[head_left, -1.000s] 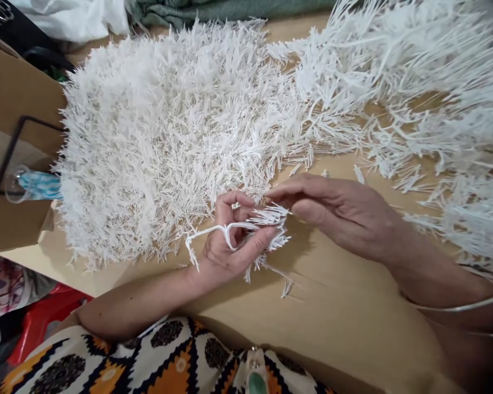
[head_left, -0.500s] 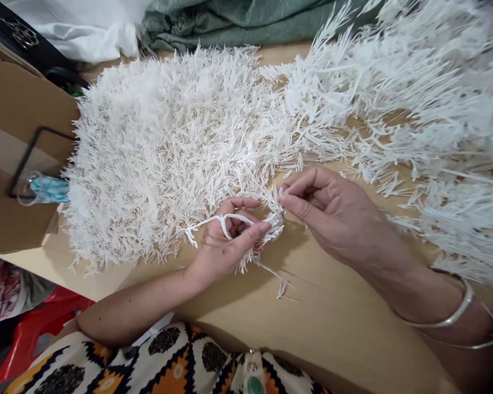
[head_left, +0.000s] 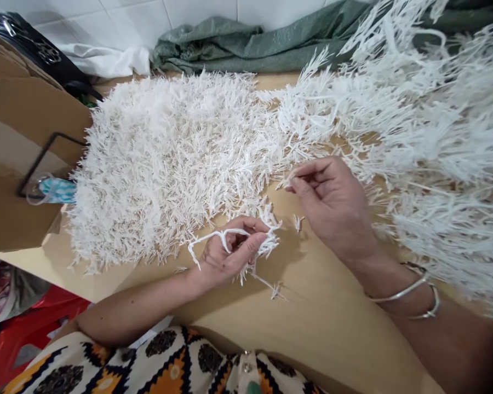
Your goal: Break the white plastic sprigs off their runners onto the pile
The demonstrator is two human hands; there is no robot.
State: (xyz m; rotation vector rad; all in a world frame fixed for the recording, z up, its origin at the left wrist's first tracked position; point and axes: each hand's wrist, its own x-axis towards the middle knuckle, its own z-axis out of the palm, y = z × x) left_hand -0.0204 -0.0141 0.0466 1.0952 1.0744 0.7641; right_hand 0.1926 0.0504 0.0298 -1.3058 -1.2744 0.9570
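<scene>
"Where's the white sprig [head_left: 270, 244]?"
"In my left hand [head_left: 231, 253], pinched by thumb and fingers over the tabletop [head_left: 332, 328], stem [head_left: 207, 236] running leftward."
"And your right?"
"My right hand [head_left: 332, 205] pinches a white tuft [head_left: 286, 180], up and right of the sprig, apart."

The heaped sprigs [head_left: 160, 158] and the held stem [head_left: 207, 236] are white, against a tan surface [head_left: 332, 328]. The garment [head_left: 175, 372] is cream, patterned with orange diamonds edged in black zigzags and with dark, speckled medallions. The cloth [head_left: 238, 49] is dull green, the box [head_left: 20, 219] brown, the bangles [head_left: 402, 291] silver.
</scene>
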